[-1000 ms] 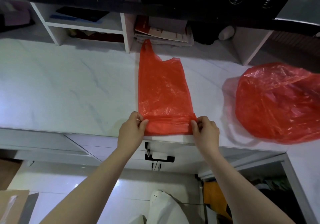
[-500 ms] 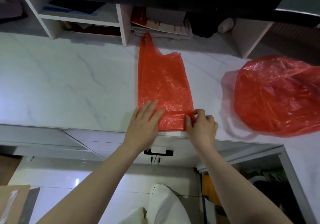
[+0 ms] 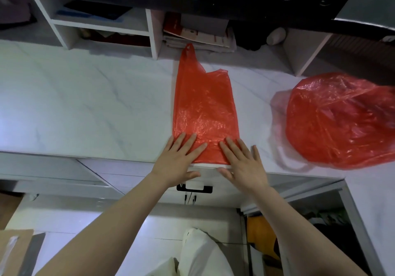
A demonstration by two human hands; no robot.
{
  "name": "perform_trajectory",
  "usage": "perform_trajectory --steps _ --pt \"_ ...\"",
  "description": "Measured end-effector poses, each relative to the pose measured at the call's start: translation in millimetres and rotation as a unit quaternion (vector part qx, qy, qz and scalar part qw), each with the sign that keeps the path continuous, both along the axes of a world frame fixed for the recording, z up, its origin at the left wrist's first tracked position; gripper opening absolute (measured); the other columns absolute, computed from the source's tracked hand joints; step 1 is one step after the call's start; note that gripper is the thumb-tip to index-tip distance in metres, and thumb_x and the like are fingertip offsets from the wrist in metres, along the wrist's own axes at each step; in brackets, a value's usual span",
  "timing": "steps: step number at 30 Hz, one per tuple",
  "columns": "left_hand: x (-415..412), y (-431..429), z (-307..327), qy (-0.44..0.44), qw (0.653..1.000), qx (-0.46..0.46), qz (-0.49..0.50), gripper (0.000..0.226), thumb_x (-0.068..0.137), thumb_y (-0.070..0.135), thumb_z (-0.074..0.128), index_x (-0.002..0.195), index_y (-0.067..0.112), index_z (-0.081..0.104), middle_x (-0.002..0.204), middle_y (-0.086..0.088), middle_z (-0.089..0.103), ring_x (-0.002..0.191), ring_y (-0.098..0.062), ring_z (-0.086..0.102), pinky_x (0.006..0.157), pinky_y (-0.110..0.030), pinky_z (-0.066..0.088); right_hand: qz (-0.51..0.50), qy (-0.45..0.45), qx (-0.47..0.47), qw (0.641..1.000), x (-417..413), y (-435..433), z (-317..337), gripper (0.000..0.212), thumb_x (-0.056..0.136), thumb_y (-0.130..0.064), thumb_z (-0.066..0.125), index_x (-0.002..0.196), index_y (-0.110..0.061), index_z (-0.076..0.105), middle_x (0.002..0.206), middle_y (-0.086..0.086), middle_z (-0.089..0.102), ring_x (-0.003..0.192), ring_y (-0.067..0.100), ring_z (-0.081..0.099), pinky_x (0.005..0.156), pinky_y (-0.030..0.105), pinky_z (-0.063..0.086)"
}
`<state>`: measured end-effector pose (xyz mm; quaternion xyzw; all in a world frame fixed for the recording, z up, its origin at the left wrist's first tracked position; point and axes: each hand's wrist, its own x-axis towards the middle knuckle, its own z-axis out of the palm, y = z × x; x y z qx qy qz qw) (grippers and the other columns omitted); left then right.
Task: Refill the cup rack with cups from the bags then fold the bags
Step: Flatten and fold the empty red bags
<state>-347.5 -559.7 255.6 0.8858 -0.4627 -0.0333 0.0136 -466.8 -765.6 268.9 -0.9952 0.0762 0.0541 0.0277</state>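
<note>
Left hand [image 3: 178, 160] fingers [image 3: 188, 142] spread flat, palm down, pressing the near left part of the flat bag [image 3: 204, 109]; gripping nothing. Right hand [image 3: 243, 164] the same: fingers [image 3: 232, 147] splayed and flat on the near right part, little finger off the plastic and on bare desk [image 3: 85, 109]. Both thumbs hang past the desk's front edge.

Flat bag: thin red film, lies lengthwise away from the body, near end at the desk's front edge under both hands, handle loop pointing to the back shelves [image 3: 100, 25]. Surface crinkled and glossy. Likely very light, limp, slick on the smooth stone top; would slide or spring open if let go. Best taken by pinching the two near corners, or by holding one end down with a flat palm while the other hand turns the far end over.

Second bag [image 3: 342, 119]: to the right, well apart, puffed up and rumpled, pale handle loop trailing toward the front edge. Contents cannot be made out.

Room: wide bare desk to the left; clear strip between the two bags. Front edge lies right under the palms, so a pull toward the body could drag the film off. Far end of the handle lies just beside the paper stack [image 3: 198, 38] under the shelves. Little slack that way.
</note>
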Motion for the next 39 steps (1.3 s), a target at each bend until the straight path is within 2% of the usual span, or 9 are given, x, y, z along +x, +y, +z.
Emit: perform_trajectory --steps 5,8,11,15,18,21,27,35,39 --pt "0 12 5 0.043 0.998 -0.048 0.005 0.084 0.088 0.057 0.049 0.15 0.032 -0.003 0.16 -0.001 -0.002 0.147 -0.02 -0.002 0.115 -0.033 -0.008 0.001 -0.01 0.014 1.0 -9 -5 -1 0.079 0.09 -0.059 0.043 0.152 -0.03 0.003 0.156 -0.014 -0.003 0.147 0.017 -0.003 0.117 0.042 -0.004" --pt "-4 28 10 0.093 0.989 -0.118 -0.008 0.069 0.089 0.037 0.061 0.147 0.02 0.029 0.157 -0.001 0.015 0.146 -0.016 0.012 0.116 -0.027 -0.002 -0.006 -0.084 0.111 0.99 -22 -5 1 0.065 0.088 -0.026 0.064 0.146 -0.025 0.035 0.154 -0.007 0.026 0.145 0.021 0.021 0.117 0.041 0.009" --pt "-8 39 15 0.149 0.963 -0.224 0.023 0.046 0.085 0.015 0.067 0.13 0.015 0.055 0.146 0.001 0.041 0.136 -0.01 0.034 0.114 -0.022 0.013 -0.063 -0.156 0.218 0.961 -27 -4 6 0.042 0.088 -0.014 0.064 0.13 -0.018 0.058 0.142 0.0 0.048 0.135 0.02 0.04 0.114 0.038 0.024" --pt "-3 37 23 0.187 0.926 -0.305 0.124 0.028 0.083 0.001 0.06 0.106 0.015 0.07 0.119 0.007 0.064 0.107 -0.003 0.054 0.093 -0.004 0.031 -0.116 -0.166 0.231 0.952 -22 -5 13 0.029 0.087 -0.015 0.065 0.116 -0.015 0.068 0.125 0.001 0.056 0.118 0.019 0.046 0.102 0.025 0.034" --pt "-1 31 25 0.184 0.917 -0.31 0.171 0.01 0.087 0.012 0.06 0.09 0.011 0.069 0.09 0.007 0.064 0.081 -0.008 0.055 0.071 -0.011 0.039 -0.162 -0.147 0.245 0.945 -12 -7 18 0.019 0.085 -0.016 0.066 0.103 -0.013 0.071 0.11 0.0 0.056 0.107 0.02 0.047 0.092 0.025 0.037" --pt "-1 25 21 0.181 0.903 -0.31 0.237 0.022 0.09 0.023 0.06 0.076 0.006 0.06 0.07 -0.004 0.057 0.064 -0.016 0.05 0.056 -0.025 0.036 -0.204 -0.135 0.247 0.938 -3 -10 19 0.023 0.091 -0.031 0.058 0.091 -0.011 0.069 0.101 0.001 0.052 0.101 0.021 0.045 0.085 0.028 0.036" --pt "-6 13 22 0.166 0.876 -0.353 0.283 0.007 0.089 0.021 0.059 0.084 0.017 0.059 0.07 0.006 0.057 0.063 -0.003 0.049 0.055 -0.01 0.034 -0.26 -0.121 0.202 0.937 16 -10 15 0.037 0.092 -0.048 0.049 0.076 -0.015 0.053 0.095 0.003 0.048 0.098 0.03 0.042 0.078 0.034 0.033" --pt "-9 8 21 0.159 0.883 -0.331 0.293 0.014 0.089 0.019 0.054 0.083 0.008 0.049 0.075 -0.001 0.05 0.067 -0.015 0.047 0.055 -0.023 0.034 -0.276 -0.158 0.14 0.938 23 -4 10 0.04 0.093 -0.051 0.044 0.092 -0.014 0.058 0.101 0.008 0.053 0.096 0.03 0.044 0.081 0.038 0.034" --pt "-5 -2 34 0.194 0.844 -0.374 0.332 0.036 0.087 0.014 0.056 0.12 0.012 0.043 0.084 0.007 0.053 0.078 -0.016 0.054 0.063 -0.025 0.039 -0.275 -0.153 0.132 0.94 23 -4 10 0.036 0.091 -0.049 0.047 0.089 -0.015 0.058 0.099 0.007 0.053 0.094 0.029 0.044 0.08 0.038 0.035"
